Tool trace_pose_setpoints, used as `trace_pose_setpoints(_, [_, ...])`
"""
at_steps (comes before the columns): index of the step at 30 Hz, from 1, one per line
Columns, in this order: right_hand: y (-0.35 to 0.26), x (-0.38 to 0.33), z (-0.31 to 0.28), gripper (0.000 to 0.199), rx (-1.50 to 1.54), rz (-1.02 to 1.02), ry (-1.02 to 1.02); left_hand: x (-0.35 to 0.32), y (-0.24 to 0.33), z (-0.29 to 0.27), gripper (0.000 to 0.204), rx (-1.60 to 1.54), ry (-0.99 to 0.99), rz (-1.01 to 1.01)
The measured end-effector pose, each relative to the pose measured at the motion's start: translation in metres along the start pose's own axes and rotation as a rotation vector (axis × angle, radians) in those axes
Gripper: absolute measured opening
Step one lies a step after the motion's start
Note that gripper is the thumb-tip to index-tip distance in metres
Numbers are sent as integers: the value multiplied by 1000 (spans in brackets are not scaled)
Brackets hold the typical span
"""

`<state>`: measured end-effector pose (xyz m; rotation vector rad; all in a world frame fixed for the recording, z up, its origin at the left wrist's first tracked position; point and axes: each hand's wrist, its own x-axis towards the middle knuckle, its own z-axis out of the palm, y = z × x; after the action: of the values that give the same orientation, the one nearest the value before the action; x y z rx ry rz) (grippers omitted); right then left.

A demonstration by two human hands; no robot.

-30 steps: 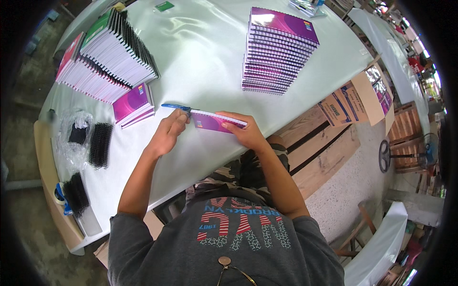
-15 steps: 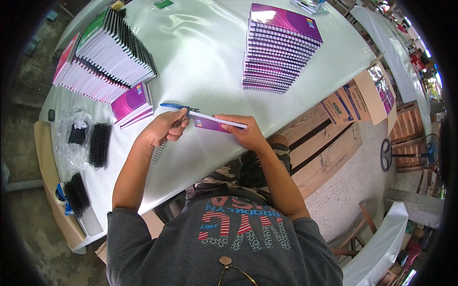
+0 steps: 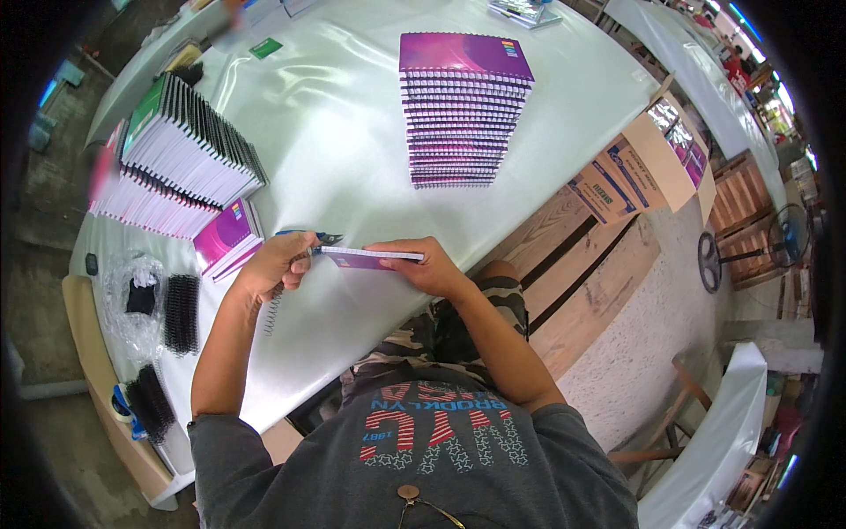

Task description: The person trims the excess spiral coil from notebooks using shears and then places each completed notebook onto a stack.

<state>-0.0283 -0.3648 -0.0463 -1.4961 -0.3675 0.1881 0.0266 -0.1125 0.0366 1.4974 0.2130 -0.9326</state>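
Observation:
My left hand (image 3: 278,266) is closed around blue-handled pliers (image 3: 330,239), their jaws pointing right just above a notebook's near-left corner. A thin dark spiral binding coil (image 3: 272,314) hangs below the same hand, its upper end hidden by the fingers. The purple-covered notebook (image 3: 363,261) is held almost edge-on above the white table, white page edges upward. My right hand (image 3: 430,268) pinches its right end, thumb and fingers on opposite faces. Left of my left hand lie a few purple notebooks (image 3: 227,238).
A tall stack of spiral-bound purple notebooks (image 3: 463,132) stands at the far middle. Green-covered notebooks (image 3: 189,141) are piled at the left. Black coil bundles (image 3: 181,315) lie beside a clear plastic bag (image 3: 125,304). Right of the table are a wooden pallet (image 3: 582,273) and open carton (image 3: 630,167).
The whole view has shifted, so the stacks sit lower or farther left. The notebook and both hands have moved slightly left in the picture; the pliers and notebook stay in hand.

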Motion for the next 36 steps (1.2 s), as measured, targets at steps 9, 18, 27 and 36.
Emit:
trace_pose_setpoints(9, [0, 2, 7, 27, 15, -25, -16, -4, -9, -15, 18, 536, 89, 466])
trace_pose_setpoints(18, [0, -2, 0, 29, -132, -102, -28, -19, 2, 24, 21, 1186, 241, 732])
trace_pose_setpoints(27, [4, -6, -2, 32, 6, -155, -60, -35, 19, 58, 18, 1429, 293, 680])
trace_pose_setpoints(36, [-3, -6, -3, 32, 5, -193, -92, -31, 17, 45, 27, 1458, 263, 590])
